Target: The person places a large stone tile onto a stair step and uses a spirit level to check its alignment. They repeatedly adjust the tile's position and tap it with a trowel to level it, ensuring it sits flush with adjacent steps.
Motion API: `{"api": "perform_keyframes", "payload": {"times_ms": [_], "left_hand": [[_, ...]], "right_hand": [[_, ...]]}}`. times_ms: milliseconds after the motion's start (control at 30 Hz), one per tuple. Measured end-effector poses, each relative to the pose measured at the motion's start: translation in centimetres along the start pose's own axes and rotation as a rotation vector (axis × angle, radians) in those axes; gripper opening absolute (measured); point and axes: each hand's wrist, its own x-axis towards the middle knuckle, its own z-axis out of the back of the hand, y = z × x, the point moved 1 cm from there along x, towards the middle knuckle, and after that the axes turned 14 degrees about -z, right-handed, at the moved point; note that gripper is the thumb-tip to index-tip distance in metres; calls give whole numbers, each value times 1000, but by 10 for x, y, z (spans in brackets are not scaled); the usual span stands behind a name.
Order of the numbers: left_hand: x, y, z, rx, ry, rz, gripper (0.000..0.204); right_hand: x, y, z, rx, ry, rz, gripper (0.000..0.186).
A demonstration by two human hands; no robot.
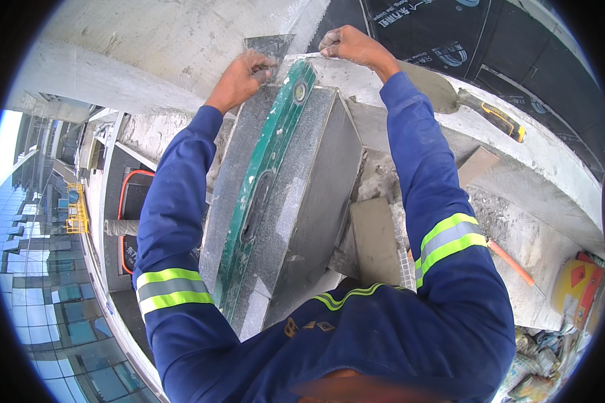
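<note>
My left hand [244,79] is near the far end of the grey speckled stone block [309,168], fingers curled together. Whatever they may pinch is too small to tell. Just beyond those fingers a thin dark grey plate [270,46] leans by the concrete. My right hand [357,50] is closed in a pinch above the pale ledge, and its fingertips hide what they hold. A thin pale line runs leftward from them; string or edge, I cannot tell. Between and below both hands, a green, mortar-spattered spirit level [265,171] lies lengthwise on the block.
A trowel [494,115] with a black and yellow handle rests on the right-hand ledge [551,151]. Right of the block stands a flat grey-brown slab [375,238]. An orange-handled tool [511,262] and a yellow-red container [575,289] are farther right. Glass buildings [60,316] show beyond the left edge.
</note>
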Motion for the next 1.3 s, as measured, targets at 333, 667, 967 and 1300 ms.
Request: {"api": "perform_keyframes", "payload": {"times_ms": [333, 667, 967, 1300], "left_hand": [[-107, -98, 104, 46, -233, 185, 43], [-275, -329, 184, 230, -259, 370, 42], [-398, -444, 24, -606, -328, 463, 27], [-609, -458, -298, -514, -564, 1462, 15]], "right_hand": [[-133, -6, -72, -409, -364, 362, 51], [-211, 18, -111, -610, -396, 596, 53], [-303, 56, -137, -157, -130, 803, 22], [-307, 29, -130, -19, -414, 257, 21]]}}
